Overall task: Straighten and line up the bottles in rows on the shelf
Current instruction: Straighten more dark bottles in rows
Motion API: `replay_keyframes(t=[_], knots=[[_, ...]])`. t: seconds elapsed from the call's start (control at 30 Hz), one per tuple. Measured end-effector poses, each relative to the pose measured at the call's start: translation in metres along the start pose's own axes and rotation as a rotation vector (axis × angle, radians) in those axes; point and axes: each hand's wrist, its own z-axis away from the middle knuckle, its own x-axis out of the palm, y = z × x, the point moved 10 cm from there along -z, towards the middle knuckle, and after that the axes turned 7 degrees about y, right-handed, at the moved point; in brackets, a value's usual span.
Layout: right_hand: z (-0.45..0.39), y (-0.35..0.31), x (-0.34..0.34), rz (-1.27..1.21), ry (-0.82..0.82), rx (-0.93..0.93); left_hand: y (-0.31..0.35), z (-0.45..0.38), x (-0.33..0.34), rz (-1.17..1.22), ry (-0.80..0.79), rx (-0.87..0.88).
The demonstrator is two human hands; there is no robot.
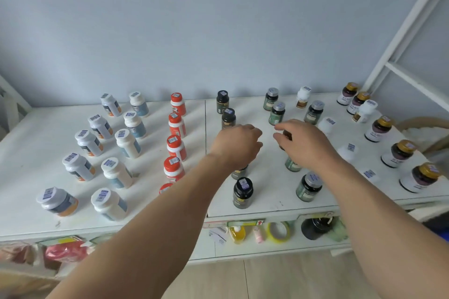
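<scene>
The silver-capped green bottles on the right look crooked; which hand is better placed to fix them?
The right hand. It already hovers over the green bottles, fingers around one, while the left hand sits over the black-capped row.

Single view, head-worn, wide-angle. Looks forward and down from above the front edge of the shelf (267,206), facing the blue wall (218,31) behind it. Close range: both forearms enter from the bottom of the frame, left hand (237,144) and right hand (303,143) land mid-frame. Shelf top spans nearly full width; its edges bow from lens distortion. Frame post (403,31) leans in at upper right. Lower tier and a strip of floor (267,279) show along the bottom. No second view, so no overlap to record.
</scene>
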Motion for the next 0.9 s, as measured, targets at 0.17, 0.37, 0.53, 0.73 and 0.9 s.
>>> replay_keyframes(t=[0.17, 0.37, 0.53, 0.73, 0.9], knots=[[0.054, 0.044, -0.018, -0.163, 0.044, 0.054, 0.053, 0.023, 0.011, 0.088, -0.003, 0.011], [0.118, 0.11, -0.015, -0.266, 0.039, 0.089, 0.102, 0.064, 0.055, 0.226, -0.049, -0.158], [0.152, 0.166, 0.045, -0.154, -0.177, 0.071, 0.13, 0.095, 0.106, 0.218, -0.11, -0.247], [0.143, 0.199, 0.077, -0.01, -0.073, -0.077, 0.133, 0.098, 0.155, 0.157, -0.12, -0.287], [0.14, 0.205, 0.079, -0.024, 0.08, -0.106, 0.131, 0.101, 0.172, 0.146, 0.005, -0.306]])
